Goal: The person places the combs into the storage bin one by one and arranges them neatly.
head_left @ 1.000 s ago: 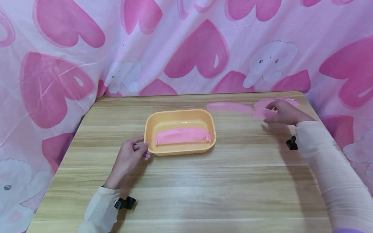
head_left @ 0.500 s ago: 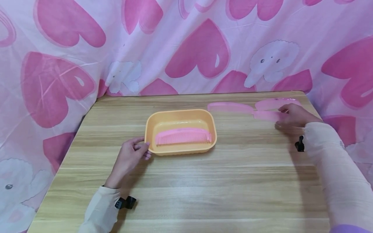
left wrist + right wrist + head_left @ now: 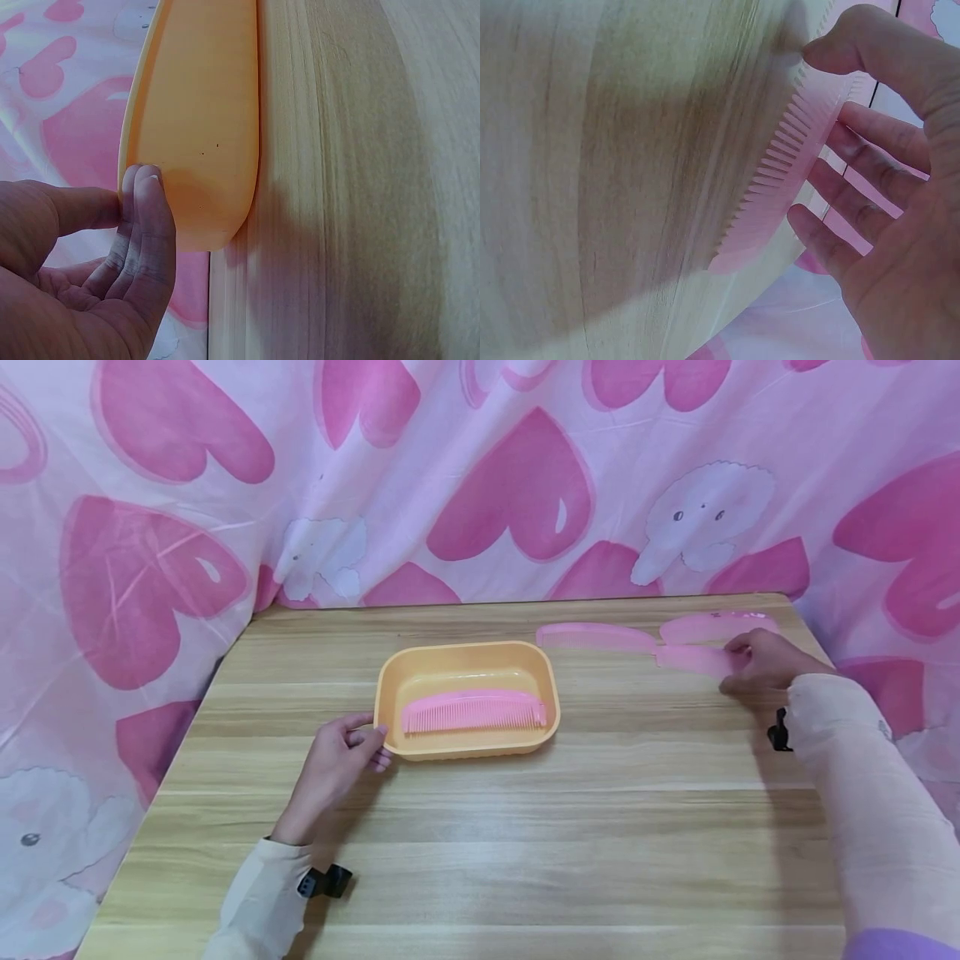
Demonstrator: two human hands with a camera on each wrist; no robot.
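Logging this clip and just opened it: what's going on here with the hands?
A person sits at a wooden table. The left hand holds the near-left corner of an orange tray with one pink comb lying in it. The right hand is at the far right, thumb and fingers closing on another pale pink comb on the table. Two more combs lie beside it.

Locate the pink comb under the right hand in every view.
Head: the pale pink comb lies at the table's far right, its end under the right hand.
Left wrist: not in view.
Right wrist: centre-right, teeth showing, thumb on its top.
Shared landmark: the wooden table.
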